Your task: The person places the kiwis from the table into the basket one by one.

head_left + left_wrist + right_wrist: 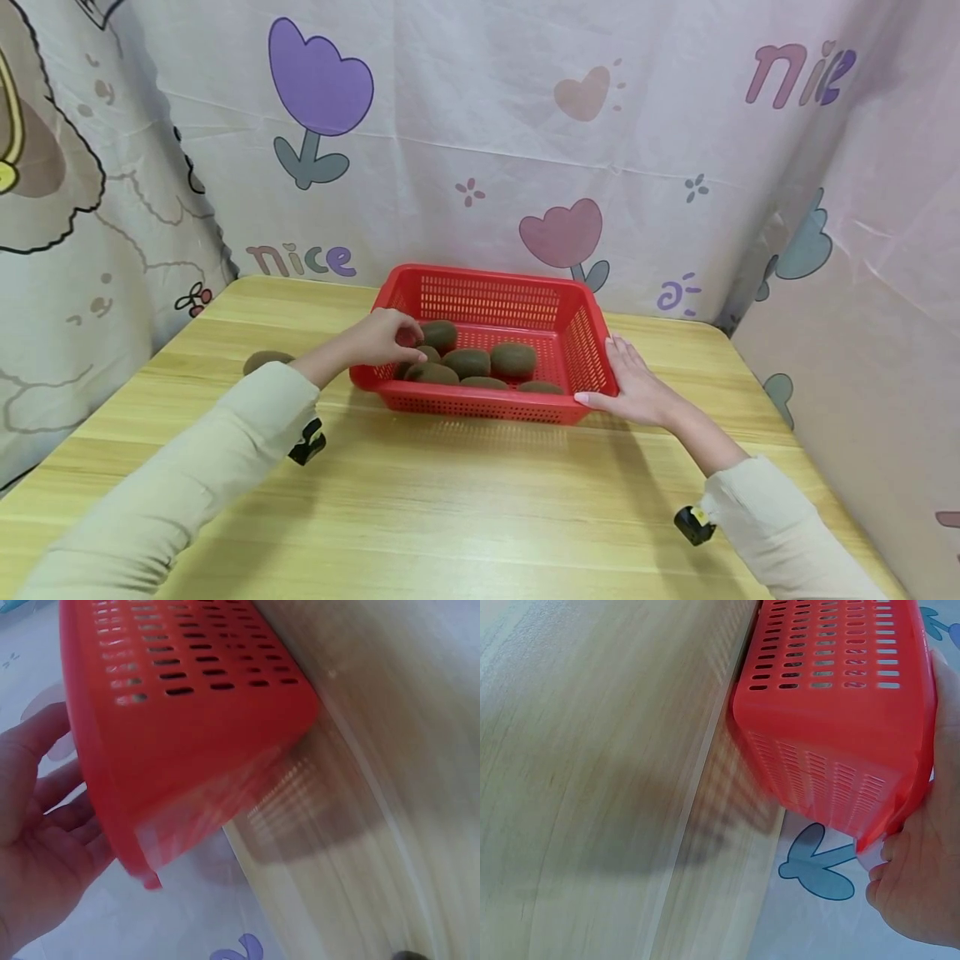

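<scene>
A red plastic basket [480, 402] with slotted walls stands on the wooden table, holding several brown kiwis such as this kiwi [513, 360]. Over its left end reaches my left hand [386, 337], fingers bent loosely above the kiwis and thumb apart from them. I see nothing between that thumb and the fingers. At the front right corner my right hand [637, 387] lies against the basket, fingers straight along the outer side and thumb on the front rim. Another kiwi [266, 361] sits on the table left of the basket, partly hidden by my left forearm.
The wooden table [450, 508] extends in front of the basket. A printed cloth [450, 108] hangs behind it and at both sides. Each sleeve carries a small black camera, such as the right wrist camera [694, 525].
</scene>
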Motion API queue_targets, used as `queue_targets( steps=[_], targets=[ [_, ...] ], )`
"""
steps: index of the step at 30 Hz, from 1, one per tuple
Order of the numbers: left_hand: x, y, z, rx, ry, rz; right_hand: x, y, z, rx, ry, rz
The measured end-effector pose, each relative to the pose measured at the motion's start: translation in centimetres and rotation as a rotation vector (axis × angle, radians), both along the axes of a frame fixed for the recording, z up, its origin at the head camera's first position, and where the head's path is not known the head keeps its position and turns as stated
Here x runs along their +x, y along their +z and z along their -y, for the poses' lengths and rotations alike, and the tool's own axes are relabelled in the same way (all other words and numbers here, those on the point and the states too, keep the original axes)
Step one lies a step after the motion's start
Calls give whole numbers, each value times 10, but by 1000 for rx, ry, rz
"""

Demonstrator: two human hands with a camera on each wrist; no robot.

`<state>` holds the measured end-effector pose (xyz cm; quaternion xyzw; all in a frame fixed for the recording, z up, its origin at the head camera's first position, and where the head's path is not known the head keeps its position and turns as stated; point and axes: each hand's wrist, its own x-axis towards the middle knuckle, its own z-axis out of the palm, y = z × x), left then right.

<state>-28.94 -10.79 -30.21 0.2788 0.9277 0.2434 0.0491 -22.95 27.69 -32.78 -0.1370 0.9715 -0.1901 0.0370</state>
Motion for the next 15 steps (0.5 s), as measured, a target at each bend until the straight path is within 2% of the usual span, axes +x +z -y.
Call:
queue_targets(
  steps=[7,15],
  targets=[
    [10,-4,20,130,76,-110,0,0,-1,-2,0,1],
    [17,-8,50,235,129,-277,0,1,0,-4,1,1]
  ],
)
